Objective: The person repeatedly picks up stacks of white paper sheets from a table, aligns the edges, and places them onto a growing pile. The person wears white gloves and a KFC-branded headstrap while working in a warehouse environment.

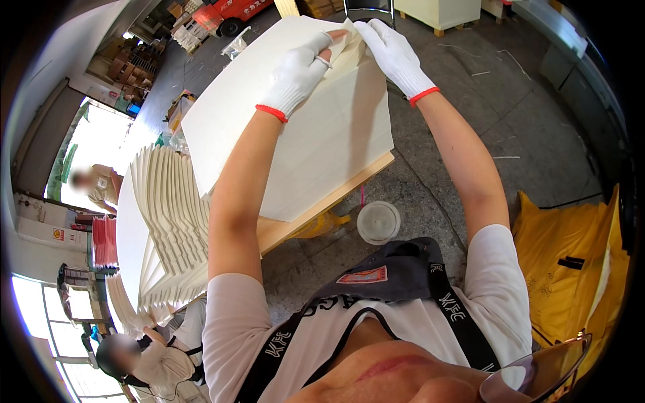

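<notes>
A thick stack of large white paper sheets (316, 161) lies before me on a wooden board (322, 205). Both my hands wear white knitted gloves with red cuffs, and some left fingertips show bare. At the far edge, several sheets curl up in a raised corner (347, 59). My left hand (299, 72) rests on the top sheet, its thumb and forefinger apart beside that curl. My right hand (392, 52) grips the raised corner from the right, fingers bent over the edge; the thumb is hidden.
Left of my stack stands a fanned, wavy pile of sheets (168, 215). One person (161, 359) is at the lower left, another (102, 185) farther back. A white bucket (378, 222) and yellow sacks (561, 255) are on the floor. A red forklift (232, 13) stands far off.
</notes>
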The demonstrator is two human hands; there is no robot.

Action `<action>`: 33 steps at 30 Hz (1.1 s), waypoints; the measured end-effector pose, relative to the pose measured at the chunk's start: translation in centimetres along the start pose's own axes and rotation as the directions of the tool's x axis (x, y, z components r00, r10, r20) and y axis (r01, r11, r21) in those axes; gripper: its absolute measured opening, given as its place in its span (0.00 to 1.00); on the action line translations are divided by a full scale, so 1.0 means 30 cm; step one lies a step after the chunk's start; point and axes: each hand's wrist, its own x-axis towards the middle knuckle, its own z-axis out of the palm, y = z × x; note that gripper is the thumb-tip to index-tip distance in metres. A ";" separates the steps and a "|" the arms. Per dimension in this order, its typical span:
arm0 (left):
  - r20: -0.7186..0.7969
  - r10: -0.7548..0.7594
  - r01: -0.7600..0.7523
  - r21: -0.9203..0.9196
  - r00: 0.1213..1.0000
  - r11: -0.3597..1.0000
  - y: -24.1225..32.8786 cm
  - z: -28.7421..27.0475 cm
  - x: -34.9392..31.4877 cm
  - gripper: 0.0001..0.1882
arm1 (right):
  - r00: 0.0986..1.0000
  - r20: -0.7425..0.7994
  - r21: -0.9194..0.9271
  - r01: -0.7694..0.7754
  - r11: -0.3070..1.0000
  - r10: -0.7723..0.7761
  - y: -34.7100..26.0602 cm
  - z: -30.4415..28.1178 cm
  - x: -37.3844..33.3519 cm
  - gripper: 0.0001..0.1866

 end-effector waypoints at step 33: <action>0.090 -0.095 0.078 0.170 0.991 0.982 0.032 0.000 0.005 0.20 | 0.999 -0.002 0.003 -0.048 0.999 0.048 0.021 0.008 -0.006 0.30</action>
